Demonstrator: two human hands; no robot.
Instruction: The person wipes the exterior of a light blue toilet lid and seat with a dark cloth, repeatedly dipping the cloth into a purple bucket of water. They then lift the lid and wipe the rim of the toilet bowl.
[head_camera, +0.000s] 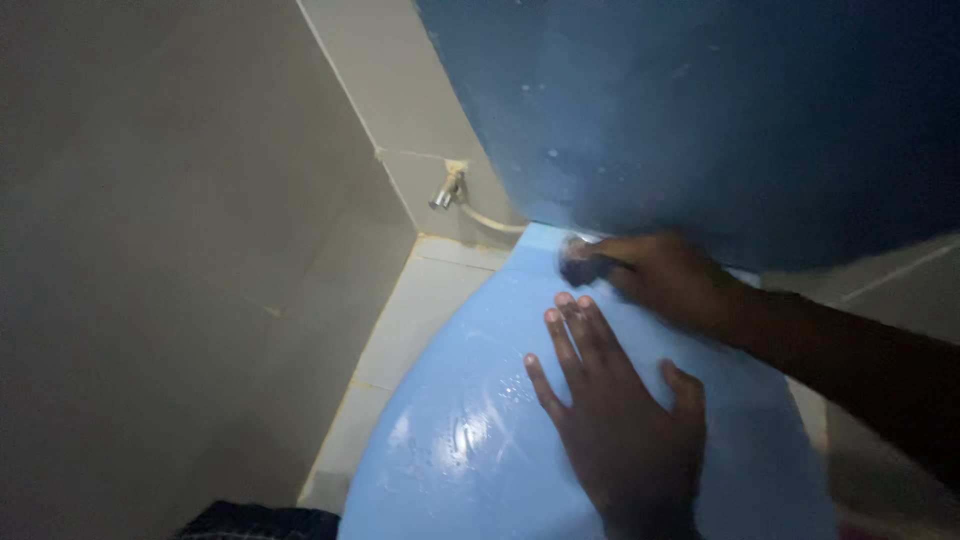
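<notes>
Left hand (625, 430) lies flat, fingers (585, 335) spread open, on a wet light-blue tub (470, 430). Just beyond its fingertips, the blurred right hand (665, 280) closes around a dark scrubber (580, 266) pressed to the tub's far edge. Farther off, a metal tap (447, 190) juts from the tiled wall (200, 200).

Grey tiled walls (180, 200), wall tap (446, 190), dim light

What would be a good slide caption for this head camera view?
Left hand pressed flat on a wet light-blue lid while the right hand holds a dark scrubber near a wall tap.
</notes>
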